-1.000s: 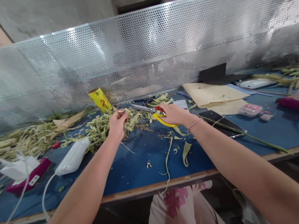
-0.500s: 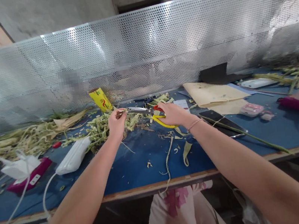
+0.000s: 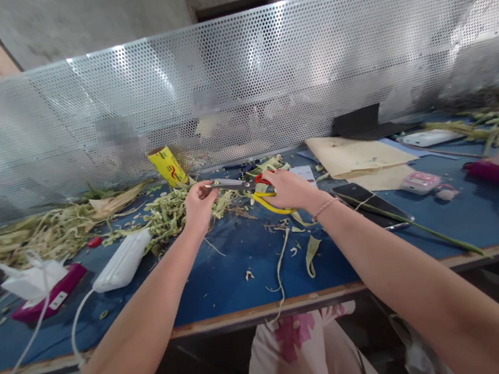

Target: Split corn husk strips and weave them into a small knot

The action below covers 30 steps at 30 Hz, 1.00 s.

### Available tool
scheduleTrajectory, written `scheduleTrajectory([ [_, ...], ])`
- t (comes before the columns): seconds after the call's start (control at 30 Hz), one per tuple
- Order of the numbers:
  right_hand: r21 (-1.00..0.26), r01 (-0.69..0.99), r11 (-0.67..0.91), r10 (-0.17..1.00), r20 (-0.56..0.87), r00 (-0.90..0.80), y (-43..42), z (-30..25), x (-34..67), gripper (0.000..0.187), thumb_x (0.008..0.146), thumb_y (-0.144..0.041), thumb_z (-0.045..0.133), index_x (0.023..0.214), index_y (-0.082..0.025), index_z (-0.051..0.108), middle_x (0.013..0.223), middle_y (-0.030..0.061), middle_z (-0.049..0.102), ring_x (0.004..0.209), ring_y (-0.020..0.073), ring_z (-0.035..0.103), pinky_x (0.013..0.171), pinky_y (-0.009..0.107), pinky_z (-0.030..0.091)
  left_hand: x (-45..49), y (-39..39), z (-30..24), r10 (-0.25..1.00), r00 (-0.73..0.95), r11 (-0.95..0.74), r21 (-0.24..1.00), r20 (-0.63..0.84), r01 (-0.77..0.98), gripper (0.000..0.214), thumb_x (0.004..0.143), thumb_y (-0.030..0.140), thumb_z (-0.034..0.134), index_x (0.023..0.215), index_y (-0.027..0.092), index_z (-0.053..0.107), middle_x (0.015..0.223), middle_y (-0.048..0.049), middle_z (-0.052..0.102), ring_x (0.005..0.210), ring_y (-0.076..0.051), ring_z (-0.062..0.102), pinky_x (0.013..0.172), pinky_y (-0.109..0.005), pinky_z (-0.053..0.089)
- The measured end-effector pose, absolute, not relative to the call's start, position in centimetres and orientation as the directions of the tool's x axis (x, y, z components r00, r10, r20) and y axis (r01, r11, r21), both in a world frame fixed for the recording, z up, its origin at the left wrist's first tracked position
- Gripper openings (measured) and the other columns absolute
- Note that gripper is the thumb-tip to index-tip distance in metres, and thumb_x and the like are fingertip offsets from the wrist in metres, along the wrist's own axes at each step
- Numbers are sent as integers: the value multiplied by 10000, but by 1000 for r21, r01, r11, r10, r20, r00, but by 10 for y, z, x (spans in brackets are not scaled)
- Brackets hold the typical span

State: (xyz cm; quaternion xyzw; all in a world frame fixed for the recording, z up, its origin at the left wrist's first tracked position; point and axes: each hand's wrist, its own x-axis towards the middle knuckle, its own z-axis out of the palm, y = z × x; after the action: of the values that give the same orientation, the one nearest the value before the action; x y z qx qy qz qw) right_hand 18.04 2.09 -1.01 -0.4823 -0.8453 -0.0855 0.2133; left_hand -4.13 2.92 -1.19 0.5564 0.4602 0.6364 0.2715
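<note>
My right hand (image 3: 288,190) grips scissors (image 3: 250,188) with yellow and red handles; the metal blades point left toward my left hand. My left hand (image 3: 199,206) is closed in a pinch on a small piece of green plant right at the blade tips. Both hands hover over a pile of cut green stems and leaves (image 3: 169,215) on the blue table (image 3: 224,267). What exactly sits between the blades is too small to tell.
A yellow roll (image 3: 167,167) leans by the perforated metal screen (image 3: 233,82). Long dry stalks (image 3: 39,233) lie left, beside a white power bank (image 3: 122,262) with cable and a magenta device (image 3: 51,294). A black phone (image 3: 368,200), brown paper (image 3: 353,158) and a pink item (image 3: 418,183) lie right.
The scissors swung from lying angled on the table to level with their tips at my left hand. My left hand rose slightly from the pile.
</note>
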Motion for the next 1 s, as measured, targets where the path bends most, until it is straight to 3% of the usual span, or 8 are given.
scheduleTrajectory([
  [0.43,-85,840,536,786,412,-460,25,-10,181,325,796,-415,488,1003,-166,510,865,91,595,789,202,540,609,268,343,-38,25,-8,871,-250,-391,905,422,168,219,584,150,626,780,160,528,641,17,563,565,-97,519,572,-237,428],
  [0.8,-145,866,478,837,373,-400,17,-4,180,237,807,-402,463,864,-179,519,764,63,591,664,160,533,545,242,296,-38,27,-11,871,-253,-397,907,420,141,198,570,147,644,741,164,545,623,25,548,543,-87,503,558,-229,415],
  [0.9,-247,866,434,860,398,-318,21,-7,179,243,796,-412,467,802,-172,503,711,58,566,643,157,520,543,244,306,-39,28,-11,878,-248,-394,912,409,109,193,576,160,644,747,162,555,609,32,544,529,-82,499,556,-226,412],
  [1.0,-535,738,411,903,348,-251,25,-9,175,322,790,-488,445,694,-181,458,616,24,505,580,136,485,548,253,345,-40,29,-11,899,-233,-378,926,370,14,194,581,176,645,752,160,556,587,44,534,500,-69,484,534,-216,400],
])
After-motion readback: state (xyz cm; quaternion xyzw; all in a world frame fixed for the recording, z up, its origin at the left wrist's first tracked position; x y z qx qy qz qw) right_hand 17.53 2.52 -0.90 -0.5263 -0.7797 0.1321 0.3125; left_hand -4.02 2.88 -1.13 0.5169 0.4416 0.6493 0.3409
